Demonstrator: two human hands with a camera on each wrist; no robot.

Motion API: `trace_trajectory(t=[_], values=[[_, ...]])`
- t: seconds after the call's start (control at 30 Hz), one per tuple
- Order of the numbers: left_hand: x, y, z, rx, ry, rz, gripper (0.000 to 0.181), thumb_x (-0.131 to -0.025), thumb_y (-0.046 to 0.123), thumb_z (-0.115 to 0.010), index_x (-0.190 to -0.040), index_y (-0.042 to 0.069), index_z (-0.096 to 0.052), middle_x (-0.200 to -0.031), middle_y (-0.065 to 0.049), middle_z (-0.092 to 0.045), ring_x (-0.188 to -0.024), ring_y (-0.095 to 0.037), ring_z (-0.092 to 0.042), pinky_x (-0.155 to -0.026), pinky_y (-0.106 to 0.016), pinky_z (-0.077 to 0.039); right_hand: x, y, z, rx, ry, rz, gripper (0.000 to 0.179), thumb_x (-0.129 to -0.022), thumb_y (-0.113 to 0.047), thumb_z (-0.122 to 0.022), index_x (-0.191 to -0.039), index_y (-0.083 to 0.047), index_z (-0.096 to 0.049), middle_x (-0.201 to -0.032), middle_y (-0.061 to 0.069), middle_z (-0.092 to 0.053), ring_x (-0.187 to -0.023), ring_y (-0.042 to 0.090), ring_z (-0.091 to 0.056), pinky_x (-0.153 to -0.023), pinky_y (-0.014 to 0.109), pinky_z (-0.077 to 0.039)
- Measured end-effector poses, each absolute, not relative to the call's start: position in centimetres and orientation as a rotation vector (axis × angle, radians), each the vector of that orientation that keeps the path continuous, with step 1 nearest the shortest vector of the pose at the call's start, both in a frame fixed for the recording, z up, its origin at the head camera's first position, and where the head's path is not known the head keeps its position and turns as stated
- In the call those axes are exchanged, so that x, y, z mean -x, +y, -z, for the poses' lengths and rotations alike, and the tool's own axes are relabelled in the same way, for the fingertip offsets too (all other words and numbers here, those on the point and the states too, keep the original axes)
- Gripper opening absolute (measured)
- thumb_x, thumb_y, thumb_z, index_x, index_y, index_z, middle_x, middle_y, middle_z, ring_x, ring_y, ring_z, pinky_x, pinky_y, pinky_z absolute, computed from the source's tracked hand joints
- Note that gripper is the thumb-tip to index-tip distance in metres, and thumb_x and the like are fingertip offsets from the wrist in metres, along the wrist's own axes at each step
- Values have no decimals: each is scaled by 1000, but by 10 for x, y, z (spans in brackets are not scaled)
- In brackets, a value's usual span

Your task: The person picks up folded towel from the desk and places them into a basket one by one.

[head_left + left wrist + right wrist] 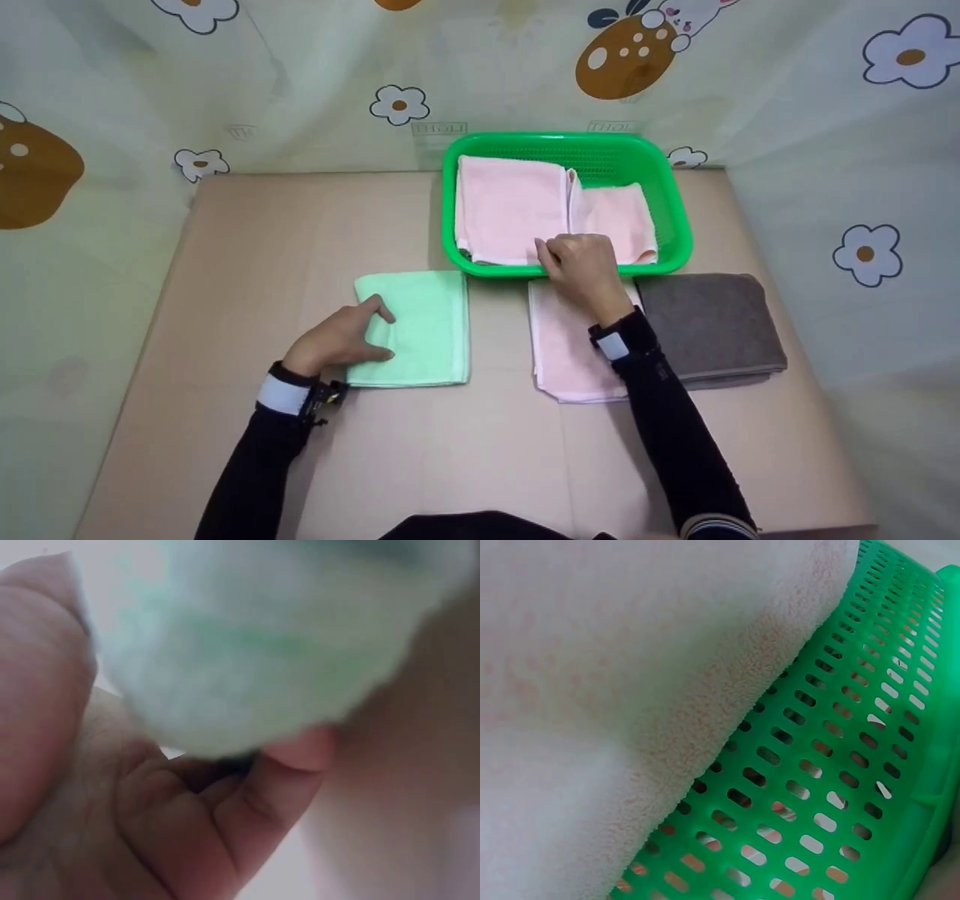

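Observation:
A folded mint-green towel [431, 330] lies on the tabletop. At its left side my left hand [334, 341] grips it; in the left wrist view, thumb and fingers stand around a blurred fold of the green cloth [247, 682]. My right hand [585, 266] is curled over the near rim of the green basket [555, 138], holding the smaller pink towel [619, 217] at its near edge. Pink terry cloth [705, 720] fills much of the right wrist view beside the perforated basket wall; the fingers are hidden there.
Inside the basket, another folded pink towel [510, 206] sits on the left. In front of the basket lie a pink towel [574, 367], partly under my right forearm, and a folded grey towel [709, 326]. A patterned curtain [300, 82] borders the tabletop [255, 247].

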State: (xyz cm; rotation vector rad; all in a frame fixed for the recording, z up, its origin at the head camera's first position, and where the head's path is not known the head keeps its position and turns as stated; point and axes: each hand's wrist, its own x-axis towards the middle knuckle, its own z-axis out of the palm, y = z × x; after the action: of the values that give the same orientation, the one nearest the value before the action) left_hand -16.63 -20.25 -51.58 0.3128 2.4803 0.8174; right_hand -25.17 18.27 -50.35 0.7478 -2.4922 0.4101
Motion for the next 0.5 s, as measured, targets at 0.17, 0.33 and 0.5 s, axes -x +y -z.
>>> trace_trajectory(t=[0.17,0.33,0.5], values=[[161,-165,516,-328,2463,-852,51,-86,21,-85,-127,11,-57,-120,-18,-67,-101,-26,-60,-92,-44,-52,247,183,500,-723,-2487,-399,50,-104,-25,-60,-57,-10,-57,-53,5,-57,-50,27,-58,-47,42,-44],[157,-127,520,-359,2479,-918,51,-84,21,-87,-124,11,-58,-120,-17,-68,-107,-27,-62,-96,-46,-52,233,181,490,-717,-2391,-390,34,-101,-24,-66,-71,-9,-69,-67,5,-65,-64,26,-62,-52,39,-50],[155,-103,525,-374,2481,-967,51,-83,20,-87,-123,10,-56,-112,-14,-68,-99,-25,-60,-91,-42,-52,210,175,480,-801,-2307,-361,34,-95,-20,-72,-64,-9,-65,-58,3,-57,-54,23,-56,-44,35,-44]])
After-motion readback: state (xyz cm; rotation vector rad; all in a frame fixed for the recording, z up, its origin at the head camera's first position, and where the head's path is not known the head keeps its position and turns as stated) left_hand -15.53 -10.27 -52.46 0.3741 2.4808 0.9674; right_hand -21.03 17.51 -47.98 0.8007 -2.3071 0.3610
